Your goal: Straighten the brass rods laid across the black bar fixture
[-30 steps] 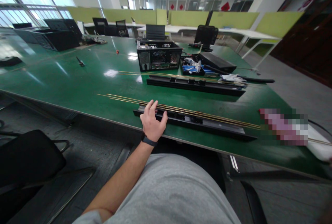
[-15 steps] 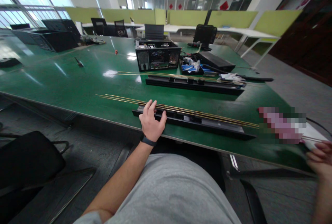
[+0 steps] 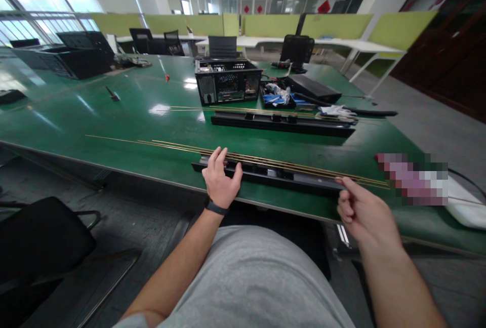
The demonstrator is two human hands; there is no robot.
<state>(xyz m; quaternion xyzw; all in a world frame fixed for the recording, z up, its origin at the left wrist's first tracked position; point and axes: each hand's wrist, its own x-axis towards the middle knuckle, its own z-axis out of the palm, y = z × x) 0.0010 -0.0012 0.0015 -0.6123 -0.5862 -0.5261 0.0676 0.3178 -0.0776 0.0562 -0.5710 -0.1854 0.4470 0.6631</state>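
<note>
A long black channel-shaped rail lies near the table's front edge. Several thin brass-coloured rods run along and over it, past its left end. One thin rod reaches farther left than the others. My left hand rests over the rail's left part, its fingers stretched and thumb apart, touching the rail or the rods; the exact contact is hidden. At the rail's right end, my right hand is closed in a pinch on what looks like the right end of a thin rod.
Behind lies a second black rail with more rods. Farther back stand an opened computer case, a tray of blue-and-white gloves and a flat black box. To the right are a blurred-out pink object and a white item.
My right hand has moved left from the far right edge to the rail's right end. One rod now sticks out farther left. My left hand has stayed in place.
</note>
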